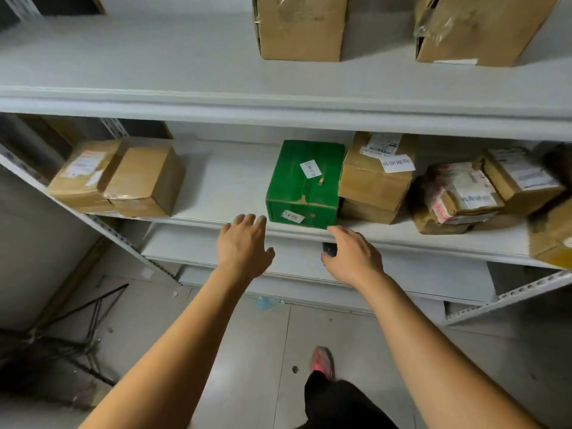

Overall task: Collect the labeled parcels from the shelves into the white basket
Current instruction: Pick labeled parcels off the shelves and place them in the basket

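Both the left hand (pixel 244 246) and right hand (pixel 353 255) are held unclenched near the green parcel (pixel 305 184), whose labels (pixel 310 168) are blurred.

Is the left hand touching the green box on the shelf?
Cannot tell. The head view shows the left hand with fingertips right beside the lower left corner of the green box; neither gap nor contact shows plainly.

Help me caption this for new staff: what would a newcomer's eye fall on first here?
The bright green box stands out at the front edge of the middle shelf, vivid against the brown cardboard parcels around it. Next come the two bare hands, the left hand and the right hand, both open and reaching toward its front corners, not gripping it.
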